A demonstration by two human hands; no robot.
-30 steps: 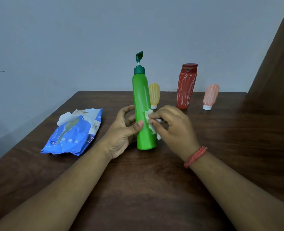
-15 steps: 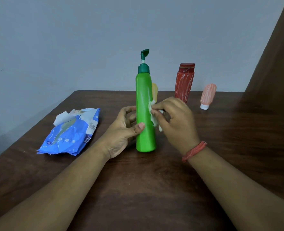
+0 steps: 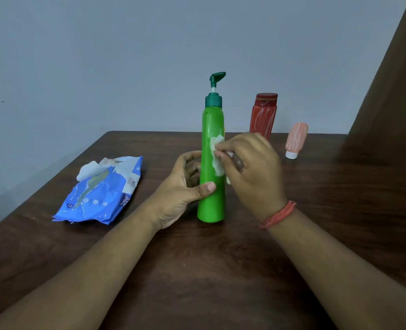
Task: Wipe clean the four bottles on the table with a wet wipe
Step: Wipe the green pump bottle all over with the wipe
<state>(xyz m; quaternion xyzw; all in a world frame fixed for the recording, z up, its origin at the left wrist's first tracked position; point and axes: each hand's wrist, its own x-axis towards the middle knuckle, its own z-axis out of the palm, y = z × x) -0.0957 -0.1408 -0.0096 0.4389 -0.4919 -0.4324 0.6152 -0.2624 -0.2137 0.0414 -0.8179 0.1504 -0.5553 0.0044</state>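
Note:
A tall green pump bottle (image 3: pixel 211 201) stands upright on the dark wooden table (image 3: pixel 197 270). My left hand (image 3: pixel 183 186) grips its lower half, thumb across the front. My right hand (image 3: pixel 252 172) pinches a crumpled white wet wipe (image 3: pixel 217 154) and presses it against the bottle's right side at mid height. Behind stand a red bottle (image 3: pixel 264 115) and a small pink bottle (image 3: pixel 296 140) resting on its white cap. The yellow bottle is almost wholly hidden behind the green one.
A blue wet wipe pack (image 3: pixel 99 194) lies open on the table to the left, a white wipe sticking out of its top. A grey wall rises behind the table. A brown panel (image 3: pixel 392 91) stands at the right.
My right hand has slid the wipe up the green bottle's side from lower to mid height. The bottle has straightened to upright, and the yellow bottle is now covered by it.

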